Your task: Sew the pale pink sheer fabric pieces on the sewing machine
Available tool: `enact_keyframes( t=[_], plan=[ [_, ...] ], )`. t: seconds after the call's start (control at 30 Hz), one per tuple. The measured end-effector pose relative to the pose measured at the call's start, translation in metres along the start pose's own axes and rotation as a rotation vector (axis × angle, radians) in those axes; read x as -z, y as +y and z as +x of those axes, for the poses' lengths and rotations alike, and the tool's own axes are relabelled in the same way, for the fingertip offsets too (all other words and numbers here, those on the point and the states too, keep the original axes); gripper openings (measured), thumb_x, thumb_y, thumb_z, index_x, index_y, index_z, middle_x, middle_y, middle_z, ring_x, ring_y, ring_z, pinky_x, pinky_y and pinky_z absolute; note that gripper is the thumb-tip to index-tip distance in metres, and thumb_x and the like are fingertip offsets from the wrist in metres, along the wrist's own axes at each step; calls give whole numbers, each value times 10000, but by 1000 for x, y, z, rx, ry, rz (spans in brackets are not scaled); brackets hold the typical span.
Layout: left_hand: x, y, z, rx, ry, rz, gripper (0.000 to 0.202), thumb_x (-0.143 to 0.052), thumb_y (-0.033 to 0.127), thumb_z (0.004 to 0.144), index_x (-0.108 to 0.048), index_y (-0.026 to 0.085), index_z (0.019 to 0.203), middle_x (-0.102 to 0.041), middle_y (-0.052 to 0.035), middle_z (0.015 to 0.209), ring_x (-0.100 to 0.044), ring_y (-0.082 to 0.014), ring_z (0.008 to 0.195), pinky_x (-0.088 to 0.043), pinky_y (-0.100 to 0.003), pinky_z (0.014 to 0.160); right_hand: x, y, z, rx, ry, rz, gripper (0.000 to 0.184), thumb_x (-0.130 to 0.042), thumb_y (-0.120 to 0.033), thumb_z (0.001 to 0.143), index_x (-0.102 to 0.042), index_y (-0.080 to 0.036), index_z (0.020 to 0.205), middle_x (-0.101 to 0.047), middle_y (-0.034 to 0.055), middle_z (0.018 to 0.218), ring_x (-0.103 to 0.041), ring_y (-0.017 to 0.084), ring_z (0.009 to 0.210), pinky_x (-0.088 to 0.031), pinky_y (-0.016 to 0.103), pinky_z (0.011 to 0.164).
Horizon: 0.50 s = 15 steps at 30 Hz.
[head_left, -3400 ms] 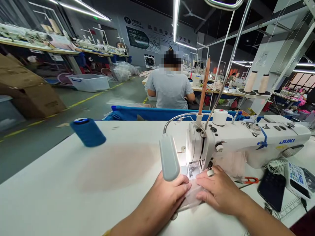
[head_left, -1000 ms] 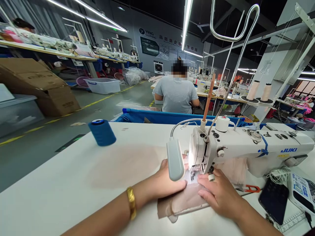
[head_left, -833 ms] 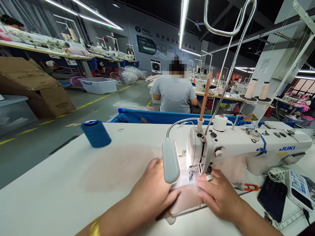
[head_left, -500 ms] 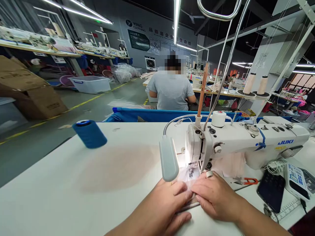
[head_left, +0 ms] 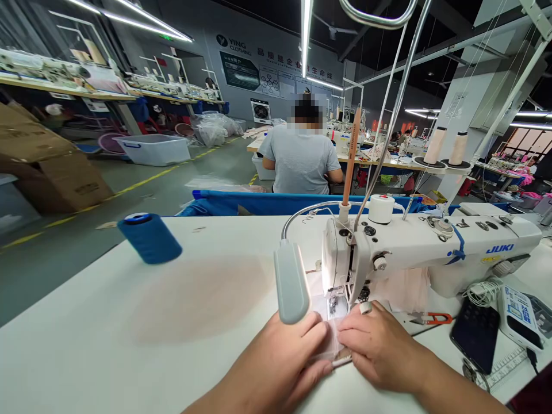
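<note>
My left hand (head_left: 288, 359) and my right hand (head_left: 379, 348) lie close together on a small pale pink piece of fabric (head_left: 333, 340) in front of the needle of a white sewing machine (head_left: 431, 253). Both hands press the fabric flat on the white table (head_left: 129, 333), fingers bent and pinching its edges. The grey lamp head (head_left: 290, 283) on a flexible neck hangs just above my left hand and hides part of it. More pink fabric (head_left: 403, 290) hangs behind the needle under the machine arm.
A blue thread cone (head_left: 149, 237) stands at the table's far left. Red snips (head_left: 435, 318), a dark phone (head_left: 478, 339) and a control box (head_left: 520, 316) lie at the right. A blue bin (head_left: 276, 202) sits behind the table; a person in grey sits beyond it.
My left hand drew back from beside the needle to the front edge of the fabric, and both hands came closer together. The visible fabric in front of the needle has shrunk.
</note>
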<state>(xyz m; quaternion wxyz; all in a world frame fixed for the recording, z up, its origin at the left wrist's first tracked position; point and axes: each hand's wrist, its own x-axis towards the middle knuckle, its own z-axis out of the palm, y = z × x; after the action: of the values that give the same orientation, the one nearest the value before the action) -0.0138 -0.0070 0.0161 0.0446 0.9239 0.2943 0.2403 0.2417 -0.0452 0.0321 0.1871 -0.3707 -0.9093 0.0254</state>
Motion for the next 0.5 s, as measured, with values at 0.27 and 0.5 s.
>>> enact_keyframes(
  t=[0.27,0.5],
  plan=[
    [-9,6,-7,-82,26,-57,73,-662,300,1017,-726,276,1043,-752,-44,987,-651,-249,848,-521,-374,804,-3,2,-3,-4,-10,-24,221,-663,-103,959,-713,-247,1119,-787,53,1141,-639,265,1029,-475,382,920],
    [-9,3,-8,-93,67,-63,129,-629,294,1037,-731,283,1116,-764,-61,1033,-676,-256,869,-517,-393,845,-5,3,-3,-17,11,-26,229,-673,-112,971,-716,-247,1151,-790,61,1149,-633,269,1019,-468,386,910]
  ],
)
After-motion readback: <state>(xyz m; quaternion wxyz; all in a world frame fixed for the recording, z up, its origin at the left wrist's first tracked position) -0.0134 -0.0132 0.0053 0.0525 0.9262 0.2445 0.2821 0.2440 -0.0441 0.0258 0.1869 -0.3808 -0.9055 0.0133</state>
